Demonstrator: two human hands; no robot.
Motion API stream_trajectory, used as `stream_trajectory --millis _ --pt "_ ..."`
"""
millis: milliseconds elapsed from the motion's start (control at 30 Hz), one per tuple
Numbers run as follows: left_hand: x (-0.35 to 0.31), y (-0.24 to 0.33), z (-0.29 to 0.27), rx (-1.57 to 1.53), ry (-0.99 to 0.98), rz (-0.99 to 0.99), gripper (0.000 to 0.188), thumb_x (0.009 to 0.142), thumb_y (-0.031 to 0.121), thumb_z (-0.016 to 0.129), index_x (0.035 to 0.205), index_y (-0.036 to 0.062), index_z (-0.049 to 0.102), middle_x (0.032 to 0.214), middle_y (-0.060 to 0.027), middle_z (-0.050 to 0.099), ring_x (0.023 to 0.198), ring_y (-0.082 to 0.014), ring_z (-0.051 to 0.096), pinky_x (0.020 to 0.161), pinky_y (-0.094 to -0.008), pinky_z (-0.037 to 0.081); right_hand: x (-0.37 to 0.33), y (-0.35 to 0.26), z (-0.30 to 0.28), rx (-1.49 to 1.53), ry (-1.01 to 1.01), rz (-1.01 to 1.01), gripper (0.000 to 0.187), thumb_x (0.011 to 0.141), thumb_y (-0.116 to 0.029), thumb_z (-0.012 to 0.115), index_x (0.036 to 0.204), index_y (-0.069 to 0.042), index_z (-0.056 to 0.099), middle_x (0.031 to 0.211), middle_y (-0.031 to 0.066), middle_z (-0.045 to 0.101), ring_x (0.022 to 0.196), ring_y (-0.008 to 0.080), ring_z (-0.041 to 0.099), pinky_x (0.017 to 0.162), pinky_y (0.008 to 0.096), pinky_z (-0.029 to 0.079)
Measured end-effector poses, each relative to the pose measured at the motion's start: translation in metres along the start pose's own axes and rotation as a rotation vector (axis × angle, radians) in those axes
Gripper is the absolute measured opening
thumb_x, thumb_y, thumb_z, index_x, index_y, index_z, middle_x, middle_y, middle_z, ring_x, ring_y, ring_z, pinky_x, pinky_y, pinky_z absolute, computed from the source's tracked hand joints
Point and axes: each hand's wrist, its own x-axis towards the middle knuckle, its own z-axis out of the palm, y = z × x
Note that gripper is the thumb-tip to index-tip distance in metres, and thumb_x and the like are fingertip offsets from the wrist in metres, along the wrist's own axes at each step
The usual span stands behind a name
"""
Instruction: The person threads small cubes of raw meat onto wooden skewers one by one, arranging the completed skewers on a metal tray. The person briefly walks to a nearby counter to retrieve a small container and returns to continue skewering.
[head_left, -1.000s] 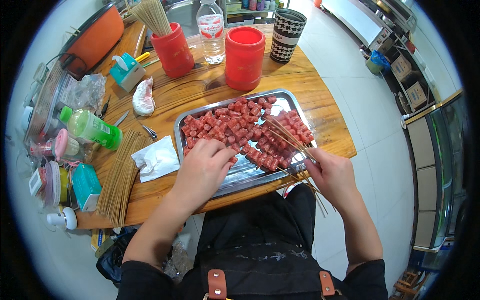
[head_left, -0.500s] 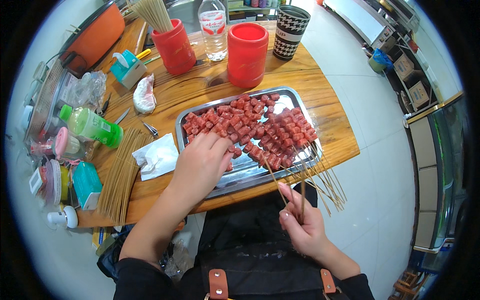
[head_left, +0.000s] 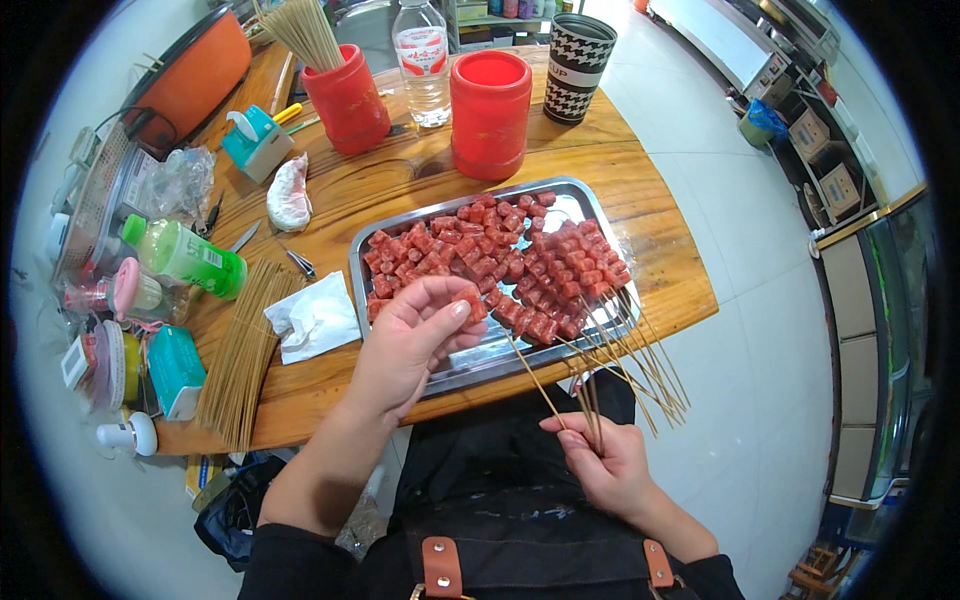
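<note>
Between the thumb and fingers of my left hand is a short red sausage piece, held over the near left part of a metal tray. My right hand, in front of the tray's near edge, grips several bamboo skewers. One of them slants up and left, its tip apart from the held piece. Loose sausage pieces are heaped on the tray's left side. Threaded sausage skewers lie on its right, their bare sticks jutting over the near right rim.
A bundle of bare skewers and a white tissue lie left of the tray. Behind it stand two red containers, a water bottle and a patterned cup. A green bottle lies at the left.
My left hand has come off the heap toward me and turned, now showing a sausage piece in its fingers. In my right hand, one skewer has swung lower, its tip further left.
</note>
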Motion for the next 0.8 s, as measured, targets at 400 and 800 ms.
stream_trajectory --millis 400,800 --pt "-0.012 -0.005 0.007 -0.239 -0.003 -0.104 0.016 0.090 0.008 0.059 0.105 0.0050 0.057 0.095 -0.0087 0.066 0.084 -0.0167 0.066 0.074 -0.0269 0.056 0.000 -0.005 0.002 -0.059 -0.001 -0.038 0.013 0.089 -0.008 0.061 0.099 -0.001 0.067 0.065 0.0059 0.061 0.055 0.0097 0.057 0.054 0.0218 0.046" --pt "-0.023 -0.006 0.005 -0.135 -0.136 -0.101 0.010 0.088 0.006 0.063 0.098 0.0042 0.059 0.095 -0.0081 0.066 0.087 -0.0141 0.065 0.080 -0.0280 0.055 -0.008 -0.001 0.012 0.070 -0.058 -0.022 0.016 0.089 -0.005 0.059 0.104 0.000 0.066 0.065 0.0034 0.060 0.054 0.0070 0.055 0.052 0.0209 0.043"
